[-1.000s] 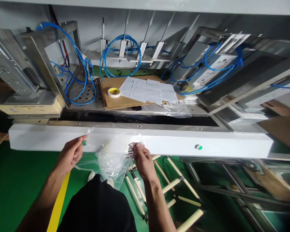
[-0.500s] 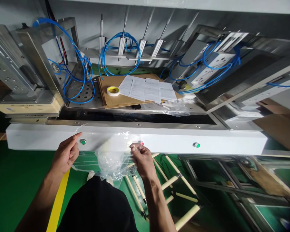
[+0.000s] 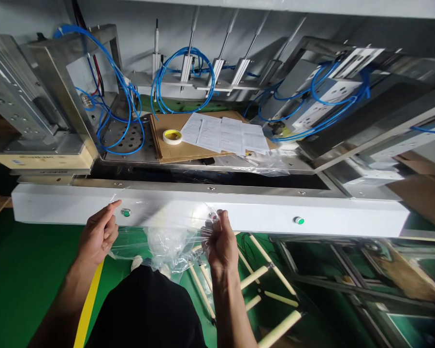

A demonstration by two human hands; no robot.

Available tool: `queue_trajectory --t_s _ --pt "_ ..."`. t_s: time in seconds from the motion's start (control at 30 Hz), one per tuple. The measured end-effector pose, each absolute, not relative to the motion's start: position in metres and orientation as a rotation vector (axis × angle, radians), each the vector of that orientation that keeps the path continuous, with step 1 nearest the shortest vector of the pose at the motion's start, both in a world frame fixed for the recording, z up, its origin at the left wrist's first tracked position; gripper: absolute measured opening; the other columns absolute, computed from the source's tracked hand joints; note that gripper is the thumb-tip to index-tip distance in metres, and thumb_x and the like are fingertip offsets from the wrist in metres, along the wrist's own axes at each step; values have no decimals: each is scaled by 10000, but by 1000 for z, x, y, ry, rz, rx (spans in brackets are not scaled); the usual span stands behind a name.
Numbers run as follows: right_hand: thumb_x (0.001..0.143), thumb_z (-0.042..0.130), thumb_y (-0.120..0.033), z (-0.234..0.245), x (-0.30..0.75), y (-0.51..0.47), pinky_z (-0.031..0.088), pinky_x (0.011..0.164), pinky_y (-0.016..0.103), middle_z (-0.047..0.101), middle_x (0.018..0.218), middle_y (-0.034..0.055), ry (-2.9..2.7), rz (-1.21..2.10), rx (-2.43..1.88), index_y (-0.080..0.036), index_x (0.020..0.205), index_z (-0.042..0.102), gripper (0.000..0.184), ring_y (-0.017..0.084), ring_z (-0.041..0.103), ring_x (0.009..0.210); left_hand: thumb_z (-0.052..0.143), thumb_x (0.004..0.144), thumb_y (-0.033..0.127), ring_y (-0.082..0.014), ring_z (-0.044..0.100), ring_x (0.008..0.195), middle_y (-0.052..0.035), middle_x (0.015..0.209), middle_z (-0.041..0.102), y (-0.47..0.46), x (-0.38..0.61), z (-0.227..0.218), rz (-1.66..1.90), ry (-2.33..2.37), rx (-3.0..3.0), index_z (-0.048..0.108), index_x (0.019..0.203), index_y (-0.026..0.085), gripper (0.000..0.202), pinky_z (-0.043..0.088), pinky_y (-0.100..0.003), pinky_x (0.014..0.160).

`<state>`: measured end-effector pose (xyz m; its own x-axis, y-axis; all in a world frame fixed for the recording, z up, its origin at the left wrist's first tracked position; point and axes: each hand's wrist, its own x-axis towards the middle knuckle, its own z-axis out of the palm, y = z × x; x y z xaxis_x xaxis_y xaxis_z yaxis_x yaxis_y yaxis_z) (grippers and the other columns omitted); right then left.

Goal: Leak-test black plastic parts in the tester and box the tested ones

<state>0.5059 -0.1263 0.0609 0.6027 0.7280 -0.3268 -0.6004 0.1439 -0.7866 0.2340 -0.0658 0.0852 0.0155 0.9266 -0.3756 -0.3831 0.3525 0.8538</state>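
A clear, crinkled plastic bag [image 3: 168, 241] is stretched between my two hands in front of the machine's white front panel. My left hand [image 3: 100, 232] grips its left side with curled fingers, the index finger lying out along the film. On the other side my right hand [image 3: 223, 239] is closed around a gathered edge of the plastic, thumb up, with creases running into the fist. Through the film shows part of the panel; the bag's lower part hangs bunched above the floor. Just right of my left index finger is a green button [image 3: 125, 212].
Behind the panel [image 3: 261, 212] lie cardboard sheets [image 3: 166, 153] with papers [image 3: 210, 135] and a tape roll [image 3: 172, 137]. Coiled blue tubes [image 3: 183, 110] hang by metal cylinders. Another green button [image 3: 299, 221] sits to the right. A cream tube frame [image 3: 281, 282] stands on the green floor.
My right hand has moved slightly right and turned thumb-up, closing its fingers round the plastic and pulling the film tighter. My left hand has hardly moved.
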Motion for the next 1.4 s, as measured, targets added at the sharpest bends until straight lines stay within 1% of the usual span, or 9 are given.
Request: queue_trajectory --t_s 0.2,0.37,0.5,0.6,0.77,0.87,1.1,1.27,1.4 --pt "722 875 -717 73 496 -119 244 437 196 339 595 -132 -186 573 -1177 -271 925 519 606 58 274 480 965 666 574 -19 259 332 143 459 378 -70 233 82 1120 1122 616 726 1279 141 788 213 -133 317" --pt "802 804 -726 76 508 -119 230 413 220 359 608 -103 -342 837 -1173 -306 1010 607 508 86 287 483 935 697 597 -33 227 317 152 454 360 -61 228 81 1122 1141 604 693 1328 175 797 169 -140 293" --pt "677 760 -900 63 514 -123 521 564 284 709 1052 35 -475 1128 -980 -380 1353 651 860 192 638 811 909 720 632 -36 222 309 153 458 361 -50 225 80 1181 1116 608 685 1327 210 772 183 -140 284" --pt "622 868 -823 43 507 -123 618 860 431 722 1259 108 -437 1268 -981 -310 1361 675 920 273 697 1030 899 743 623 -33 243 322 150 471 362 -47 226 77 1202 1120 593 688 1330 220 743 196 -134 296" --pt "640 1005 -528 18 490 -120 600 983 445 768 1170 78 -199 1277 -1104 -272 1212 695 699 243 733 1016 920 712 624 -26 241 333 151 479 364 -46 228 67 1246 1125 558 699 1307 236 743 197 -135 306" --pt "629 1005 -551 11 480 -122 607 931 396 768 1171 98 -212 1498 -1028 -235 1145 743 659 246 730 1056 921 698 641 -20 243 338 151 483 357 -46 229 61 1259 1146 521 706 1294 232 755 185 -133 313" --pt "721 827 -789 -7 465 -125 439 524 267 628 686 -13 -436 1326 -1296 -198 1010 762 660 130 562 572 897 735 634 -26 232 326 155 477 361 -47 232 52 1279 1153 547 687 1327 223 750 176 -146 306" --pt "743 739 -864 -2 472 -122 395 492 292 489 513 -52 -603 1220 -1420 -193 812 685 677 131 482 457 885 773 582 -23 253 340 151 481 358 -47 230 48 1297 1183 585 708 1281 197 662 180 -140 326" --pt "763 789 -792 6 483 -122 494 567 301 571 607 -34 -591 1291 -1349 -184 919 736 631 148 580 551 883 768 603 -22 243 339 149 486 365 -43 228 48 1297 1177 593 700 1303 203 693 167 -143 327"
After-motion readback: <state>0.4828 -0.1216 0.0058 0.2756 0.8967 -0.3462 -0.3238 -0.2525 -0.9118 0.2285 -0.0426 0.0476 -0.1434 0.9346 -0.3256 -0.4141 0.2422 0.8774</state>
